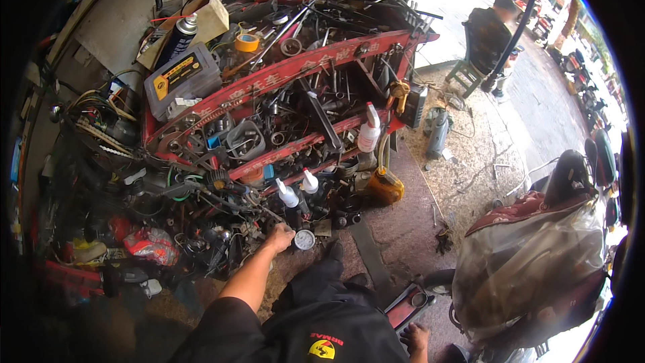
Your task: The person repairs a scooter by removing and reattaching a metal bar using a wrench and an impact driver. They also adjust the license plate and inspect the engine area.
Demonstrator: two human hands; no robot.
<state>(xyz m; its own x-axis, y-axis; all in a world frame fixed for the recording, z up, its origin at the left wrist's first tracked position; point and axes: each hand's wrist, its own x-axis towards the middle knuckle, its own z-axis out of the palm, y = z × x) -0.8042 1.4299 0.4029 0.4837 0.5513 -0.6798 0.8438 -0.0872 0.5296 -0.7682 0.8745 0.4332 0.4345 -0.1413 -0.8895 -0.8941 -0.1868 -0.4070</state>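
Observation:
My left hand (279, 236) reaches down to the low clutter in front of the rack, its fingers closed. What they grip, if anything, is too small to make out. A round white-faced gauge (304, 239) sits right beside those fingers. Just beyond stand two white-topped spray bottles, one (287, 193) a little left of the other (310, 181). My right hand (415, 337) hangs low by my right side, fingers loosely bent and a little apart, with nothing visible in them. Near it lies a red and black part (405, 308) with a ring-shaped piece on it.
A red metal rack (282, 77) heaped with tools and parts fills the far left. A yellow jug (385, 187) stands at its right end. A plastic-covered scooter (531, 255) blocks the right. Farther off, a person (489, 37) sits on a green stool (463, 79).

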